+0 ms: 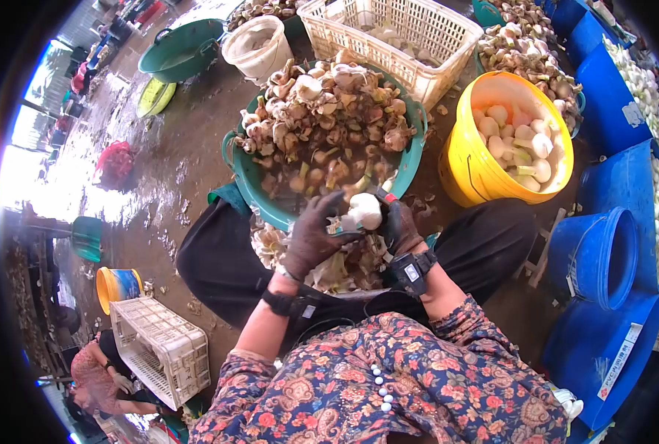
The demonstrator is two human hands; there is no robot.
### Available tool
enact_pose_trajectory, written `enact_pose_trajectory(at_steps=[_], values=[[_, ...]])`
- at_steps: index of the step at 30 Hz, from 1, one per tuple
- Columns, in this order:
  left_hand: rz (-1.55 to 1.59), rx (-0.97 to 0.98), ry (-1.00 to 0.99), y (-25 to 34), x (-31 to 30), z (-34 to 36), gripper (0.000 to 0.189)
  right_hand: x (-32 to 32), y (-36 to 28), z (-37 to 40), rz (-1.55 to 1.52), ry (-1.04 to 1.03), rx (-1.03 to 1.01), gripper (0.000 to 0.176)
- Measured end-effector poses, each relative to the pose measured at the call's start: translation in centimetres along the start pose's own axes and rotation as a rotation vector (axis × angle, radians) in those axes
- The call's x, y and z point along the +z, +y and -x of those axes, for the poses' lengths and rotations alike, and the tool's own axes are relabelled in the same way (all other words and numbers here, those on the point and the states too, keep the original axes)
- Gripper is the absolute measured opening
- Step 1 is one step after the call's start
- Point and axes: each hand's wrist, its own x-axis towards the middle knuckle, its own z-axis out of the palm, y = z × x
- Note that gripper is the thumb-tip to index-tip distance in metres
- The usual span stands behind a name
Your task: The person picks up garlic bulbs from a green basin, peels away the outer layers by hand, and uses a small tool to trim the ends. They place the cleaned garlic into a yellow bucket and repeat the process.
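Note:
A peeled white garlic bulb (pixel 365 210) sits between my two dark-gloved hands, above the near rim of a green tub (pixel 274 214). My left hand (pixel 316 238) curls its thumb and fingers around the bulb's left side. Closed at the bulb's right side is my right hand (pixel 401 226); a small red piece shows at its fingertips, but what it grips is too small to make out. Unpeeled garlic (pixel 329 111) is heaped in the tub, with some lying in brownish water at the near side. Loose garlic skins (pixel 337 270) lie between my legs, below the hands.
A yellow bucket (pixel 459 166) of peeled bulbs stands right of the tub. Behind are a cream crate (pixel 411 70) and a white bucket (pixel 259 48). Blue containers (pixel 596 255) line the right side. Another person (pixel 96 374) sits at lower left near a second crate (pixel 159 325).

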Motion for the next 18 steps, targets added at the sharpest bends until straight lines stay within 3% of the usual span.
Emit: enact_pose_trajectory(at_steps=[1, 2, 3, 7, 9, 11, 13, 14, 15, 17, 18], values=[[0.026, 0.114, 0.032, -1.0, 1.4, -0.1, 0.035, -0.9, 0.9, -0.6, 0.117, 0.034, -0.010, 0.028], [0.202, 0.002, 0.062, -1.0, 2.1, 0.0, 0.022, -0.9, 0.9, -0.1, 0.154, 0.084, -0.010, 0.025], [0.201, 0.004, 0.056, -1.4, 2.2, 0.0, 0.022, -0.9, 1.1, 0.3, 0.149, 0.087, -0.012, 0.025], [0.339, -0.057, 0.000, -1.5, 2.1, 0.8, 0.009, -1.2, 0.9, 1.7, 0.805, -0.264, -0.426, 0.020], [0.534, -0.236, -0.111, 0.2, 0.6, 1.3, 0.008, 0.9, -0.5, 3.4, 1.196, -0.465, -0.778, 0.018], [0.653, -0.420, -0.168, 1.5, -1.1, 1.7, 0.012, 0.8, 0.7, 2.8, 0.683, -0.407, -0.412, 0.020], [0.721, -0.466, -0.357, 4.0, -3.0, 2.5, 0.017, -0.9, 2.8, 0.1, 0.023, -0.312, -0.169, 0.023], [0.605, -0.234, -0.481, 4.3, -3.4, 2.4, 0.023, -1.8, 1.5, 0.0, -0.374, -0.423, 0.272, 0.029], [0.604, -0.238, -0.469, 4.3, -3.8, 2.3, 0.023, -1.6, 1.9, -0.3, -0.415, 0.032, 0.250, 0.032], [0.507, -0.434, -0.660, 4.1, -4.6, 1.9, 0.025, -2.4, 1.3, -0.4, -0.337, -0.147, 0.304, 0.031], [0.326, -0.178, -0.526, 2.0, -3.8, 2.5, 0.026, -2.4, 1.2, -0.7, -0.338, -0.149, 0.301, 0.031]])
